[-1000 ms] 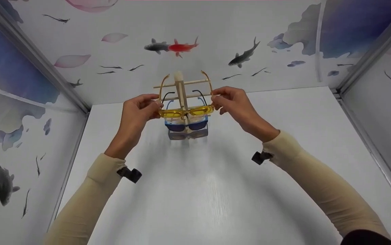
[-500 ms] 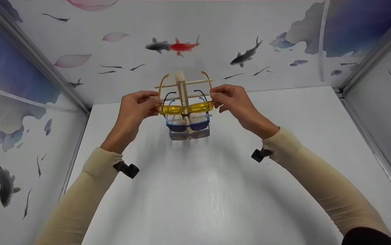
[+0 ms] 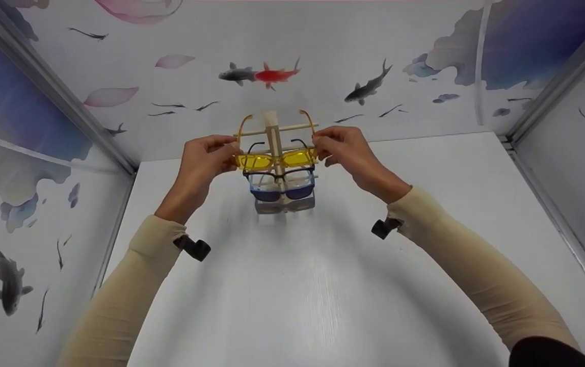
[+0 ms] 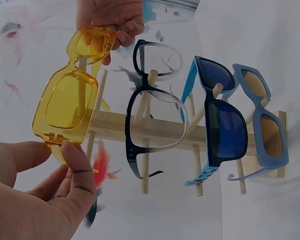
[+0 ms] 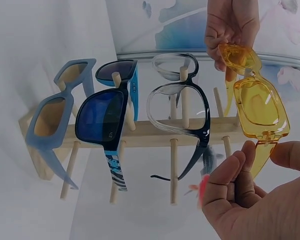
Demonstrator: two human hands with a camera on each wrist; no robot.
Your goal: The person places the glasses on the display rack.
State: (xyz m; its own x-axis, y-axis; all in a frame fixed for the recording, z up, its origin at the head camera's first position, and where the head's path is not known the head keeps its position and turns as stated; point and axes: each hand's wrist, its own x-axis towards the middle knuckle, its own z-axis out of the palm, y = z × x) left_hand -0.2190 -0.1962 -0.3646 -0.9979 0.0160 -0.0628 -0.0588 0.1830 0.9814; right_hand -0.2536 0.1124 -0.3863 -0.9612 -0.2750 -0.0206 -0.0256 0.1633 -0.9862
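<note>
Yellow see-through sunglasses (image 3: pixel 257 162) are held level at the upper part of a wooden glasses stand (image 3: pixel 273 140), temples spread toward the back wall. My left hand (image 3: pixel 201 162) pinches them by the left hinge; in the left wrist view, thumb and fingers grip the yellow temple. On the other side my right hand (image 3: pixel 351 155) pinches the right temple near its hinge. A peg (image 5: pixel 248 73) shows at the nose bridge; whether the bridge rests on it I cannot tell. Below sit black-and-clear eyeglasses (image 4: pixel 130 125), blue-lensed sunglasses (image 4: pixel 229 131) and grey-blue framed sunglasses (image 4: pixel 274 160).
The stand rises from a white table (image 3: pixel 272 306) close to the back wall (image 3: pixel 318 30), which is printed with fish and petals. Side walls (image 3: pixel 32 204) close in the left and right. More pegs (image 4: pixel 146 175) stick out from the stand's post.
Both hands have raised the yellow sunglasses a little along the stand and back toward the wall. The black-and-clear eyeglasses beneath now show more fully. Both hands keep their grip.
</note>
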